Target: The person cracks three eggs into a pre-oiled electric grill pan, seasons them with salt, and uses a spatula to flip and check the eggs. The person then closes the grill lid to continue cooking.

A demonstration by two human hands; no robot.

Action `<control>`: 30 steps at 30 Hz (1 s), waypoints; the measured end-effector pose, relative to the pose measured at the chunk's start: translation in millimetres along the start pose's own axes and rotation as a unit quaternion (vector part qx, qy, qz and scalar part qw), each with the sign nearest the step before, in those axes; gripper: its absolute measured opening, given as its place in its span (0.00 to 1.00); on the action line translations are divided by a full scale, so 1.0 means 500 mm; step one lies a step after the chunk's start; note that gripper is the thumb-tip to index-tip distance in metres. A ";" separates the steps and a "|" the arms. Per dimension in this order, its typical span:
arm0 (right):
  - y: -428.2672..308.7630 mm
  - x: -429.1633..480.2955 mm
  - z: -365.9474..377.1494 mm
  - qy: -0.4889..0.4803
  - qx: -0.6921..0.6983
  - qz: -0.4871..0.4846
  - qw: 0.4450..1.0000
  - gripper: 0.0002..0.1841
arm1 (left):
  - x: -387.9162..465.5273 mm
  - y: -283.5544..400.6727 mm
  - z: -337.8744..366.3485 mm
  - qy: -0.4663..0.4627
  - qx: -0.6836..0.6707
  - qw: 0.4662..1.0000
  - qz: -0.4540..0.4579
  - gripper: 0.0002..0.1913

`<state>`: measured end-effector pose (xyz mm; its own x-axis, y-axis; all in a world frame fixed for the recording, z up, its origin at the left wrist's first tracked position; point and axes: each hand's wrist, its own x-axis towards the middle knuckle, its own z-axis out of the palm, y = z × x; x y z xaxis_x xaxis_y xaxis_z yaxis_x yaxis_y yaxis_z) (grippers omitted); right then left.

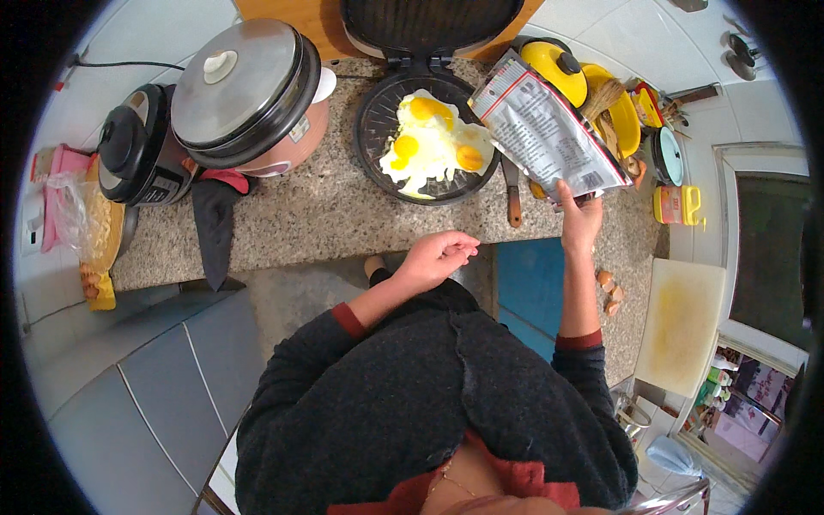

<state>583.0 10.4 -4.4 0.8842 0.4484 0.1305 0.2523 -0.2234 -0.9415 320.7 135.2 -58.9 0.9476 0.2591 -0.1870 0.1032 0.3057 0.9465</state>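
A printed silver foil packet (547, 129) is held by its lower corner in my right hand (581, 219), thumb on its face, above the right side of the counter. My left hand (441, 256) hovers at the counter's front edge, its fingers loosely curled together, and nothing shows in it. Before me, an electric griddle (376, 164) stands with its ridged black lid (431, 22) raised. Several eggs (428, 138) with bright yolks and partly white egg white spread over its round dark plate. The packet overlaps the griddle's right rim in this view.
On the left stand a large rice cooker (290, 145), a smaller electric cooker (138, 138) and a dark cloth (215, 219). A wooden-handled spatula (513, 199) lies right of the griddle. Further right are a yellow lidded pot (553, 71), eggshells (608, 290) and a cutting board (679, 325).
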 end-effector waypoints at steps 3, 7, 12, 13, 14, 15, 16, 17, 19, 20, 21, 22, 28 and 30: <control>-0.005 0.003 0.014 -0.003 -0.012 -0.007 1.000 0.18 | -0.003 -0.001 0.004 0.006 -0.020 1.000 0.000 0.14; -0.009 0.001 0.029 0.000 -0.053 0.003 0.999 0.20 | -0.008 -0.004 0.002 0.013 -0.007 1.000 -0.001 0.14; -0.010 0.000 0.031 0.001 -0.013 0.016 1.000 0.21 | -0.010 -0.008 -0.001 0.037 0.011 0.999 0.016 0.13; -0.010 0.001 0.029 -0.001 0.003 0.011 1.000 0.21 | -0.011 -0.008 -0.003 0.032 0.014 0.999 0.014 0.13; -0.011 0.002 0.028 0.004 0.017 0.010 1.000 0.21 | -0.012 -0.006 -0.004 0.026 0.016 1.000 0.008 0.14; -0.011 0.003 0.027 0.013 0.021 0.027 0.999 0.21 | -0.013 -0.005 -0.005 0.020 0.019 1.000 -0.005 0.14; -0.012 0.004 0.026 0.013 0.019 0.009 1.000 0.21 | -0.014 -0.003 -0.004 0.021 0.022 1.000 0.001 0.14; -0.012 0.005 0.025 0.017 0.006 0.008 1.000 0.21 | -0.015 -0.002 -0.004 0.021 0.025 0.999 0.000 0.14; -0.010 0.006 0.024 0.029 -0.019 -0.005 0.999 0.22 | -0.015 0.000 -0.003 0.022 0.028 0.999 0.000 0.14; -0.008 0.007 0.023 0.036 -0.031 -0.017 0.999 0.22 | -0.014 0.001 -0.002 0.022 0.028 0.999 0.000 0.14; -0.005 0.007 0.023 0.041 -0.041 -0.040 0.997 0.23 | -0.014 0.000 -0.001 0.023 0.027 0.999 0.000 0.14; -0.002 0.007 0.021 0.052 -0.047 -0.029 0.997 0.23 | -0.013 0.000 -0.002 0.022 0.028 0.999 0.000 0.14; 0.010 0.004 -0.002 0.060 -0.070 -0.006 0.996 0.25 | -0.013 -0.003 0.000 0.025 0.025 0.999 0.002 0.14; 0.007 -0.001 -0.011 0.062 -0.123 -0.003 0.991 0.24 | -0.014 -0.002 0.003 0.034 0.019 0.999 0.006 0.13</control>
<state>585.7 4.5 -5.8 0.9199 0.3443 0.1876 0.3324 -0.4312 -0.8388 314.5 131.9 -58.1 0.9263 0.3248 -0.1909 0.1040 0.2666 0.9582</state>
